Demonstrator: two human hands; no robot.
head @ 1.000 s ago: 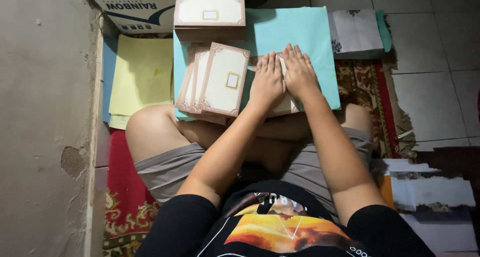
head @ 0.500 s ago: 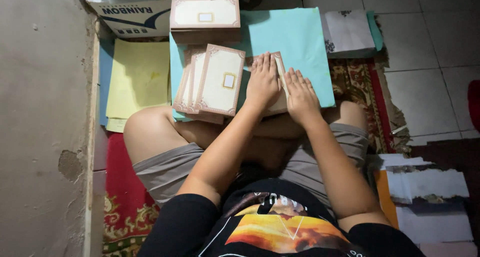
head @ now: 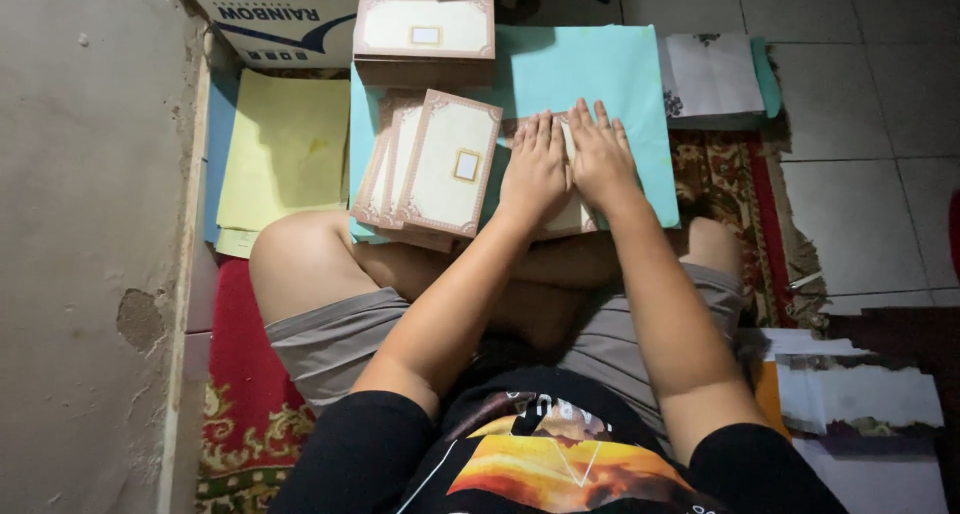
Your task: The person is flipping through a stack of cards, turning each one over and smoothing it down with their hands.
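I sit cross-legged on the floor. My left hand and my right hand lie flat, side by side, fingers together, pressing down on a cream card that rests on a turquoise paper sheet. To the left of my hands several cream envelopes with ornate brown borders lean fanned against my knee. A stack of the same envelopes stands further away, at the sheet's far edge.
Yellow paper sheets lie at the left by a rough wall. A cardboard box stands behind them. White patterned sheets lie at the far right. A red patterned rug and floor tiles surround me. Torn papers lie near right.
Both hands have shifted slightly on the card, and the right hand's fingers now reach further forward over the turquoise sheet. The view has tilted a little.
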